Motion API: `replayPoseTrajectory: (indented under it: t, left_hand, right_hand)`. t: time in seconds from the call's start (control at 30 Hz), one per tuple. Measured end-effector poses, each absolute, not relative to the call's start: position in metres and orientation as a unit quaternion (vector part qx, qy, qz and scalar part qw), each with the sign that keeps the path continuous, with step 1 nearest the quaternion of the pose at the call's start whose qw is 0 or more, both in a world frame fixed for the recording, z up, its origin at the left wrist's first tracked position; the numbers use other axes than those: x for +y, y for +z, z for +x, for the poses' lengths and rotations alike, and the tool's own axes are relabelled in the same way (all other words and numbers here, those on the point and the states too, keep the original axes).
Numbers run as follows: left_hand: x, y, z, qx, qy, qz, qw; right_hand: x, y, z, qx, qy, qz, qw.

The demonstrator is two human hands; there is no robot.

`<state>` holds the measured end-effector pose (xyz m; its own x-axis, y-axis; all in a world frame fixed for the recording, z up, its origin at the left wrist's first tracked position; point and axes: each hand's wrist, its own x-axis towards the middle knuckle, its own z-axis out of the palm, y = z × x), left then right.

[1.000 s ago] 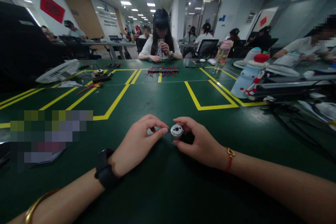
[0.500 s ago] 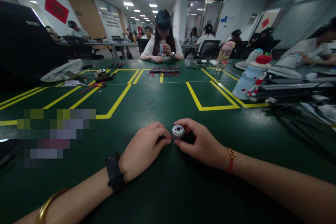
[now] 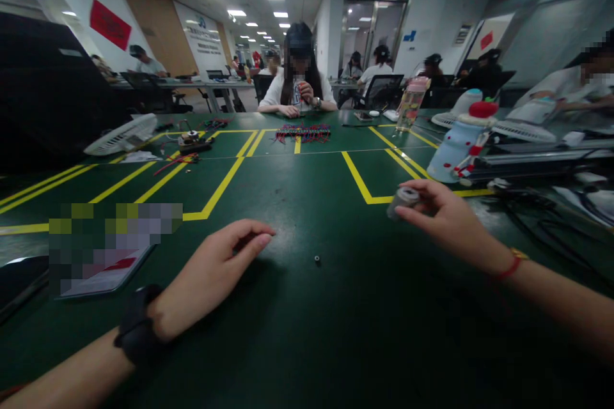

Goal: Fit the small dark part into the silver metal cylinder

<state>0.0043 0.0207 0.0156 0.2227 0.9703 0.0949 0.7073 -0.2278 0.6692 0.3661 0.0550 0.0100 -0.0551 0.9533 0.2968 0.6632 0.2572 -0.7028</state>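
My right hand (image 3: pixel 444 220) grips a short silver-grey metal cylinder, like a small motor (image 3: pixel 401 200), between thumb and fingers. It is held above the green table at the right, near a yellow tape corner. On the table between my hands lies a tiny round metal part with a dark hole (image 3: pixel 317 259), touched by neither hand. To the left, my left hand (image 3: pixel 215 268) hovers over the table, palm down. Its thumb and forefinger tips are close but slightly apart, with nothing visible between them; the other fingers are mostly hidden.
At left lie a pixelated flat sheet (image 3: pixel 110 278), a white fan (image 3: pixel 122 134) and a wired assembly (image 3: pixel 190 139). Wired parts (image 3: pixel 303 133) lie before a seated person (image 3: pixel 297 86). A blue bottle (image 3: pixel 451 150) and black cables (image 3: pixel 537 217) are at right.
My right hand has carried the motor-like cylinder from the middle to the right and away from me. My left hand has drawn back left. The tiny metal part is now exposed on the table.
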Motion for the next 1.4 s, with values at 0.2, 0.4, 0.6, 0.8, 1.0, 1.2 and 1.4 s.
replayPoseTrajectory:
  t: [0.2, 0.4, 0.6, 0.8, 1.0, 1.2, 1.4]
  left_hand:
    - [0.022, -0.004, -0.041, 0.640, 0.275, 0.653, 0.296]
    - [0.019, -0.010, -0.036, 0.650, 0.278, 0.645, 0.291]
    - [0.016, -0.002, -0.030, 0.646, 0.270, 0.652, 0.290]
    - [0.016, 0.001, -0.027, 0.639, 0.271, 0.662, 0.281]
    - [0.015, -0.003, -0.027, 0.661, 0.277, 0.642, 0.272]
    - [0.016, -0.007, -0.024, 0.661, 0.272, 0.637, 0.288]
    - [0.015, -0.004, -0.025, 0.658, 0.271, 0.636, 0.300]
  right_hand:
    - [0.062, -0.005, 0.490, -0.626, -0.007, -0.732, 0.268]
    - [0.053, 0.006, 0.455, -0.693, -0.198, -0.641, 0.264]
    - [0.036, 0.002, 0.301, -0.881, 0.090, -0.416, 0.205]
    - [0.038, -0.003, 0.261, -0.880, 0.130, -0.401, 0.221]
    - [0.054, 0.047, 0.388, -0.782, -0.027, -0.578, 0.231]
    - [0.060, 0.049, 0.487, -0.640, -0.091, -0.753, 0.128]
    - [0.061, 0.042, 0.494, -0.592, -0.067, -0.790, 0.143]
